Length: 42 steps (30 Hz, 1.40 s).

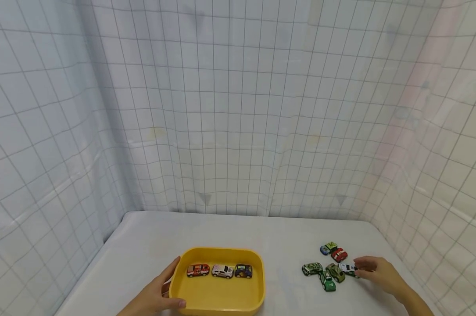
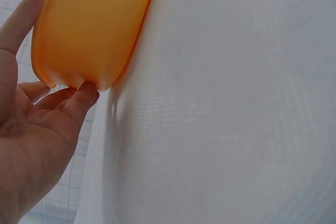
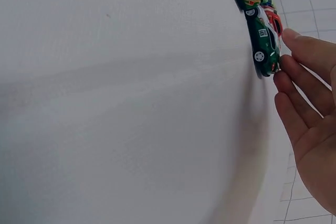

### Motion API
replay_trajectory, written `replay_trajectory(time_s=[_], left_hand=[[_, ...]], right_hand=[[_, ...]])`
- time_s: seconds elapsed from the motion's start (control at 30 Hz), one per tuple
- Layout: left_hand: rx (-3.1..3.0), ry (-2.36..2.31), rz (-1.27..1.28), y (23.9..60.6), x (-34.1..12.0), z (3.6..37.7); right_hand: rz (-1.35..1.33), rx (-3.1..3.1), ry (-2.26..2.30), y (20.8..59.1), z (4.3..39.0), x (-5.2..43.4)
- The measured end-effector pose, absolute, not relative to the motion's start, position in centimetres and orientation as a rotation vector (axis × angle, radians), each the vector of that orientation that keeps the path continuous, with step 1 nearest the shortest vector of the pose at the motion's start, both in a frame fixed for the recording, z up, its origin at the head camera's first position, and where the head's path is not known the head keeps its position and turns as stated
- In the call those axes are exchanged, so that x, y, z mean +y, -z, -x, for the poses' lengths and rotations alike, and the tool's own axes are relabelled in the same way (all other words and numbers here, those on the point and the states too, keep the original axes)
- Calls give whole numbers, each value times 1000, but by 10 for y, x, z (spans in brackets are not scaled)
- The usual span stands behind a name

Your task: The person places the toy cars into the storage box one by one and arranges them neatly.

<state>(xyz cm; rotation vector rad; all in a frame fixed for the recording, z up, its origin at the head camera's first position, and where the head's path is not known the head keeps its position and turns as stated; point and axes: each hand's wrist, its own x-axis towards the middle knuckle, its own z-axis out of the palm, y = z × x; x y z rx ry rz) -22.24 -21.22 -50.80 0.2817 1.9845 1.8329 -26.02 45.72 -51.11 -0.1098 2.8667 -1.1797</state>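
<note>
I see the white table stretching ahead of me, closed in on three sides by a white gridded curtain. Toward my near left sits the yellow tray, and inside it along its far side three toy cars stand in a row: an orange and white car, a white car and a dark purple car. My left hand grasps the tray's near-left corner, thumb lying up along the left wall and fingers curled beneath the rim, as the left wrist view confirms. Well apart to the right, a loose cluster of small cars lies on the bare table: a blue and green car and a red car farther off, then a camouflage green car, an olive car and a bright green car nearer. My right hand is at the cluster's right edge, its fingertips touching a white and green car; the fingers look relaxed, not closed around it.
</note>
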Motion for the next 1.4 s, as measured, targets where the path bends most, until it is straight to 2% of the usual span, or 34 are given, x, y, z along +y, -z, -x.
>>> replay_trajectory(time_s=[0.5, 1.4], left_hand=[[2023, -1813, -270, 508, -210, 221], [2036, -1809, -250, 508, -211, 220]], right_hand=[[-33, 2905, 1113, 531, 268, 452], [-40, 2941, 1106, 525, 270, 454]])
